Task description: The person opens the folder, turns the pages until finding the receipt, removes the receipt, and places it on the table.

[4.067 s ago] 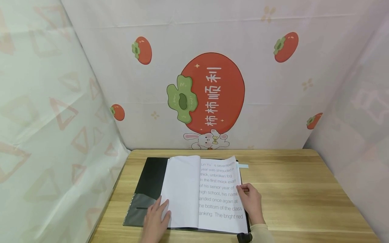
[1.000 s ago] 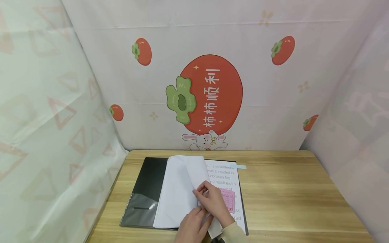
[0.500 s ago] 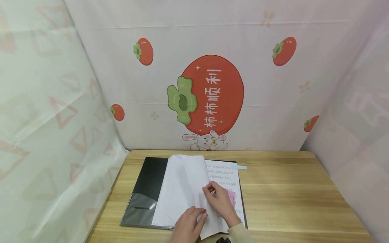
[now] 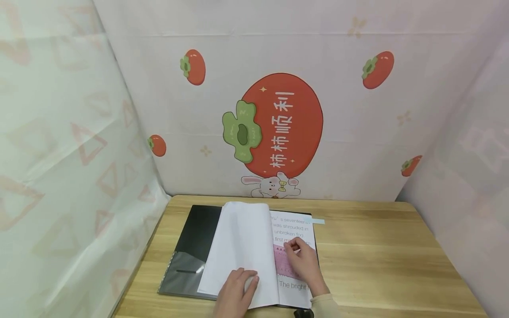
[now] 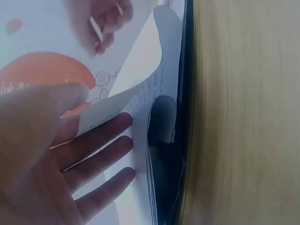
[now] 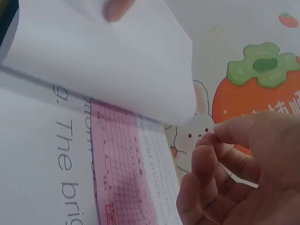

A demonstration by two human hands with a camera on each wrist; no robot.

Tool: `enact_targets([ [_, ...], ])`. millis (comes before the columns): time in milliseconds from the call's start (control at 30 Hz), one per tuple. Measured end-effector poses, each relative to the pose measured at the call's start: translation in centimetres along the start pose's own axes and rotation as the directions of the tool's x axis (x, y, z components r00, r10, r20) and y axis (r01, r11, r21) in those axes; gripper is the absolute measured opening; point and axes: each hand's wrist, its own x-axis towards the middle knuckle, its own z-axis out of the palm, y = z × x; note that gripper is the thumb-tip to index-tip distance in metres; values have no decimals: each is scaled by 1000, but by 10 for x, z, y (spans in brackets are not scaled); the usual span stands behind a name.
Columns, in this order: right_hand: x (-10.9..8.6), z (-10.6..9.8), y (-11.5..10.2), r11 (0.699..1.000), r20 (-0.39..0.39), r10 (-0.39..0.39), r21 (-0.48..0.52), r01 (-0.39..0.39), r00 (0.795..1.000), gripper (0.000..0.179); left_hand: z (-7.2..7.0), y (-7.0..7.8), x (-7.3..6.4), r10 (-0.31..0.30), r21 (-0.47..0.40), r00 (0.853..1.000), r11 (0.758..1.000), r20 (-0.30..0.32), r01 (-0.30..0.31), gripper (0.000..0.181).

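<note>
A black folder (image 4: 202, 234) lies open with printed paper sheets in it. A blank-sided page (image 4: 238, 234) is curled over from the right, its printed underside showing in the left wrist view. My left hand (image 4: 235, 291) rests on this page near the bottom, fingers mostly straight; in the right wrist view one fingertip (image 6: 118, 8) is on the white surface. My right hand (image 4: 304, 265) is over the right-hand text page (image 4: 292, 287), fingers loosely curled, nothing visible between thumb and fingertips. Beneath it a pink printed slip (image 4: 281, 258) with grid lines is partly covered by the hand.
A pale blue tab (image 4: 318, 221) sticks out past the folder's right edge. A clear pocket (image 4: 184, 271) covers the folder's lower left corner. The wooden table (image 4: 377, 256) meets a printed cloth backdrop (image 4: 338, 185), with cloth at both sides.
My right hand turned the page leftward, let go and moved back right over the text page. My left hand shifted right, then slightly left. The pink slip came into view.
</note>
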Motion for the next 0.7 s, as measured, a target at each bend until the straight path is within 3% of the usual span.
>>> enact_targets([
  [200,0,-17,12,996,-41,81,-30,-82,996,18,-3,-12,-1,-25,36,997,999,-77,28,19],
  [700,2,-36,49,968,-67,126,-212,-137,990,42,-9,-37,-4,-68,67,991,995,-118,76,18],
])
